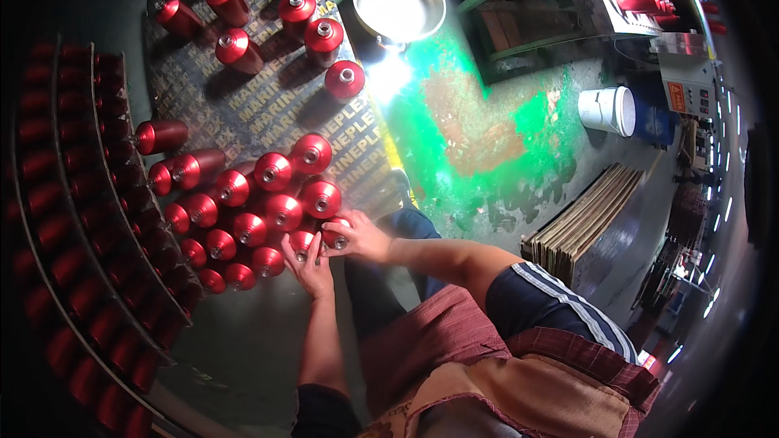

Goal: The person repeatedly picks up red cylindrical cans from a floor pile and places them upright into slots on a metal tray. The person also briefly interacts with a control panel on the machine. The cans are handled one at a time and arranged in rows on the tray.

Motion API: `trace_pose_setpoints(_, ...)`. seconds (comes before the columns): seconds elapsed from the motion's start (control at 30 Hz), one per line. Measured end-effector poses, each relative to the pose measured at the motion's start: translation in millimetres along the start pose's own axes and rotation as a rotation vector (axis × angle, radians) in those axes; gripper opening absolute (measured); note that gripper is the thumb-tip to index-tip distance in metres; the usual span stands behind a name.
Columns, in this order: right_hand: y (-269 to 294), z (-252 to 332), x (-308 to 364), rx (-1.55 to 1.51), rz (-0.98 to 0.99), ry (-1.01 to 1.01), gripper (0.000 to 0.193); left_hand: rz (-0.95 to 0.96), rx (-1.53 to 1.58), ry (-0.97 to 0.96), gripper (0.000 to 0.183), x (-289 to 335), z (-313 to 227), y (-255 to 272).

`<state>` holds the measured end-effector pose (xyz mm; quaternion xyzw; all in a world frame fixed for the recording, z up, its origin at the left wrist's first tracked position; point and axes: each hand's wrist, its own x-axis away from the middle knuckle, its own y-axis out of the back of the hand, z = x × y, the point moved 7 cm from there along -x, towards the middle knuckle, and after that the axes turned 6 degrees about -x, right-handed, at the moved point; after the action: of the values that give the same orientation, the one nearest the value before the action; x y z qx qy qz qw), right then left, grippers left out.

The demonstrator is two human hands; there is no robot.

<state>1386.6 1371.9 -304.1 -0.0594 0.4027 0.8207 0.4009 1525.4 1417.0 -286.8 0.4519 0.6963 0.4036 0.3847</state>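
Head view, centre: one red bottle (301,242) is gripped by the left hand (311,273), a second bottle (331,235) by the right hand (365,239), and adjacent bottles (283,213) could be toppled by a bump.

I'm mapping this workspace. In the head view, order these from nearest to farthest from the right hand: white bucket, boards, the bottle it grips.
1. Bottle: in the right hand.
2. Boards: stacked to its right.
3. White bucket: also right, beyond the boards.

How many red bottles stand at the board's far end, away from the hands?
8 red bottles: four grouped toward the left, four in a wavy line nearer the right edge. Others may hide beyond the picture's top.
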Motion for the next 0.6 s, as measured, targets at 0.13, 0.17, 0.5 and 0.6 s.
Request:
trace_pose_setpoints(0.13, 29.7, 12.9, 6.1, -0.166, 0.037, -0.011, 0.054, 0.065, 0.073, -0.009, 0.050, 17.9, -6.2, 27.7)
trace_pose_setpoints(0.17, 45.1, 21.4, 10.4, -0.218, 0.045, 0.006, 0.050, 0.103, 0.107, -0.016, 0.050, 24.8, -9.5, 40.3)
trace_pose_setpoints(0.5, 317.4, -10.2, 68.1, -0.600, -0.219, -0.607, 0.059, 0.491, 0.885, 0.053, 0.058, -34.7, -78.8, 174.7)
trace_pose_setpoints(0.6, 395.0, -55.3, 86.0, -0.752, -0.434, -0.767, 0.055, 0.612, 1.150, 0.049, 0.062, -89.0, -154.5, 178.3)
